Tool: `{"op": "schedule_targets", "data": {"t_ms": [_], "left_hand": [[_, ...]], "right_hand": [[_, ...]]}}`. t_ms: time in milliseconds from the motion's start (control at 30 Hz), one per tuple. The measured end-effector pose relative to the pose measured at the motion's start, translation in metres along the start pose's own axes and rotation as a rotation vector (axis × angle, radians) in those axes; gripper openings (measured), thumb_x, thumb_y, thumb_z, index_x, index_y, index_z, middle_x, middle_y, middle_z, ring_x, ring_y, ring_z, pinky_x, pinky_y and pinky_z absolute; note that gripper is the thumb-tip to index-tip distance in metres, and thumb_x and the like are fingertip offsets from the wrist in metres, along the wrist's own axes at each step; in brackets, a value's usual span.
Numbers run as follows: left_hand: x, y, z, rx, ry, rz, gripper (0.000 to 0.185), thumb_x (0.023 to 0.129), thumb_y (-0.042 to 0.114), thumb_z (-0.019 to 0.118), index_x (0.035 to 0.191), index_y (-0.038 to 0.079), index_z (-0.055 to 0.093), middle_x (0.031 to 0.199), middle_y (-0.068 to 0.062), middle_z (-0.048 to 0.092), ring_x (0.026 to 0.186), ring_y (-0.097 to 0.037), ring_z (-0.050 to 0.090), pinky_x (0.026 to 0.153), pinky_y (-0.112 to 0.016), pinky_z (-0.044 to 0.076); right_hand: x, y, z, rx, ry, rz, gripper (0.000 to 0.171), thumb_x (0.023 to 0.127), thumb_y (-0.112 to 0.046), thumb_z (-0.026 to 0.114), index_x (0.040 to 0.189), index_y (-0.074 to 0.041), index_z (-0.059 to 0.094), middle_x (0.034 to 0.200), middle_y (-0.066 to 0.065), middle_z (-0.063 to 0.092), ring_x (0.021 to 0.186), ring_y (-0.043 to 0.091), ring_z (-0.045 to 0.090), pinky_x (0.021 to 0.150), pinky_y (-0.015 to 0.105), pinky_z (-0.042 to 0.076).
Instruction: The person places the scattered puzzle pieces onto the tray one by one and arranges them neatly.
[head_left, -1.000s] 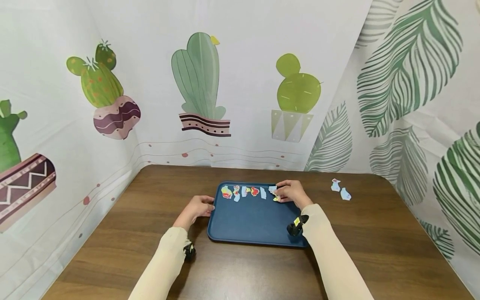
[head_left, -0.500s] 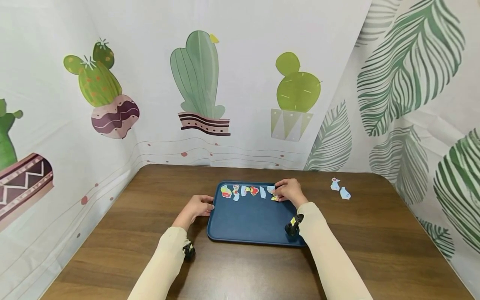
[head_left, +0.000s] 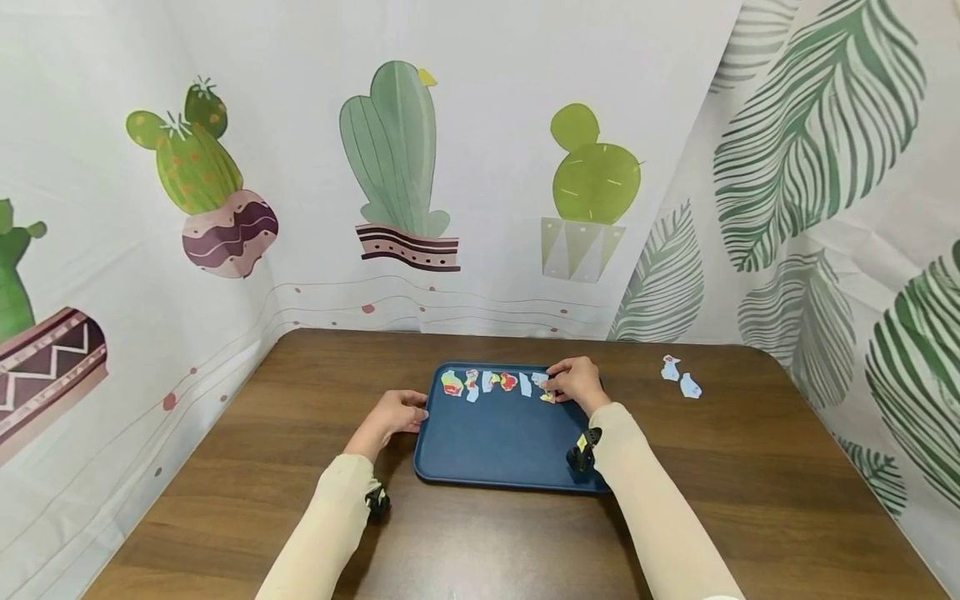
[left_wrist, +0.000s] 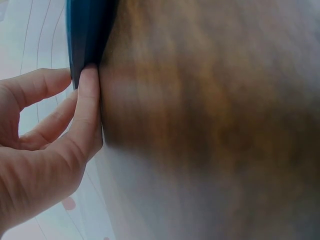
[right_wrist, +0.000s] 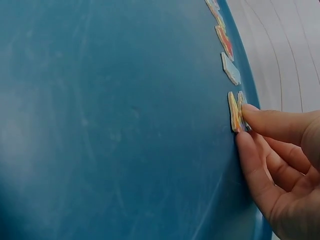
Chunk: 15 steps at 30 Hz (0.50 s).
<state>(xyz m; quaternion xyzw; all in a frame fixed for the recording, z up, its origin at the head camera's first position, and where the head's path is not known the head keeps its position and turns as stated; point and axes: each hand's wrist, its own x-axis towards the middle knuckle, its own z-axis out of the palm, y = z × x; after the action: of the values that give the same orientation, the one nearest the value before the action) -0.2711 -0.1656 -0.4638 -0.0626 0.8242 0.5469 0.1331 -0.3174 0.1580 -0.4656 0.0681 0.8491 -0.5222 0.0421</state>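
Observation:
A dark blue tray point(head_left: 510, 442) lies on the wooden table. My left hand point(head_left: 395, 412) pinches its left rim, the thumb and a finger on either side of the rim point(left_wrist: 89, 35) in the left wrist view. At the tray's far right corner my right hand point(head_left: 577, 382) holds a flat, irregular picture piece point(head_left: 540, 382) between thumb and fingertip, low over the tray. In the right wrist view its yellow-and-white printed face point(right_wrist: 234, 112) shows, partly hidden by the thumb. Left of it, a pale blue picture piece point(head_left: 526, 384) and a red one point(head_left: 508, 381) lie along the far rim.
More picture pieces, among them a red-and-yellow one point(head_left: 452, 383) and a narrow one point(head_left: 472, 386), continue the row leftward. On the table right of the tray lie two pale blue pieces point(head_left: 691, 386). A cloth backdrop point(head_left: 495, 167) with cacti stands behind the table.
My right hand has shifted slightly left along the tray's far edge, with the picture piece in its fingers. My left hand stays at the left rim.

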Motion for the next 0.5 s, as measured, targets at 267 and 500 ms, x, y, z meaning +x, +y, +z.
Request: {"op": "schedule_targets", "data": {"t_ms": [267, 500], "left_hand": [[-0.0017, 0.0032, -0.0008, 0.007, -0.005, 0.001, 0.038, 0.088, -0.007, 0.060, 0.125, -0.010, 0.055, 0.094, -0.019, 0.065, 0.078, -0.022, 0.064, 0.077, -0.039, 0.058], [-0.0019, 0.0023, -0.0001, -0.004, -0.005, -0.008, 0.038, 0.088, -0.007, 0.060, 0.125, -0.009, 0.056, 0.091, -0.018, 0.065, 0.077, -0.021, 0.064, 0.077, -0.039, 0.058]], "right_hand": [[0.0024, -0.0006, -0.0014, -0.065, -0.018, -0.028, 0.025, 0.078, -0.005, 0.079, 0.101, 0.003, 0.072, 0.078, 0.011, 0.066, 0.057, 0.014, 0.062, 0.053, 0.027, 0.057], [0.0007, -0.0015, -0.0021, -0.103, -0.029, -0.064, 0.023, 0.079, -0.004, 0.077, 0.101, 0.001, 0.073, 0.081, 0.009, 0.064, 0.061, 0.014, 0.061, 0.056, 0.027, 0.057]]}}
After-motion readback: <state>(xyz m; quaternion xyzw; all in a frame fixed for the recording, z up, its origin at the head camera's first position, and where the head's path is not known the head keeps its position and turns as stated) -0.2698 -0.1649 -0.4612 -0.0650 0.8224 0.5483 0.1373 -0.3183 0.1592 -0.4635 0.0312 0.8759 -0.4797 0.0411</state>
